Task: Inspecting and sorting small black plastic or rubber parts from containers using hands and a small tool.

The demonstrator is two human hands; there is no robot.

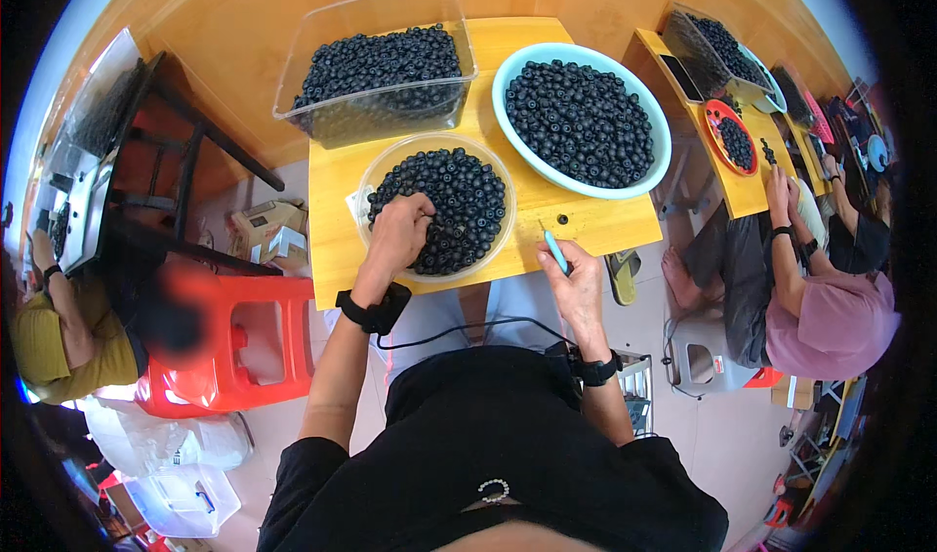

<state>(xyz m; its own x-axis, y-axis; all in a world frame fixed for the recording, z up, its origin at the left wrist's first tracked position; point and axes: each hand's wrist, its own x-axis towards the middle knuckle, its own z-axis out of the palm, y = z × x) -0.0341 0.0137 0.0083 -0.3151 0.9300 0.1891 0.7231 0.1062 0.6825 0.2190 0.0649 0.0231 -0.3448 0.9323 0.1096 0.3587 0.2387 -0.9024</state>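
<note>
My left hand [398, 235] reaches into a round clear tub [509, 210], its thumb and fingers pinched together among small round black pieces [464, 191]. Whether a piece sits between the fingertips is too small to tell. Many of these pieces show a hole or ring mark. In my right hand [576, 288] is a small tool with a light blue handle [556, 251] and a thin tip, pointing up over the table's front edge. One loose black piece [562, 220] lies on the wood just beyond the tool.
On the yellow wooden table [337, 220], a clear rectangular bin [420, 118] and a pale blue basin [503, 103] hold more black pieces. A red stool [249, 298] stands at left. People work on both sides; a red plate [717, 113] lies on the right-hand table. A black cable [468, 326] crosses between my wrists.
</note>
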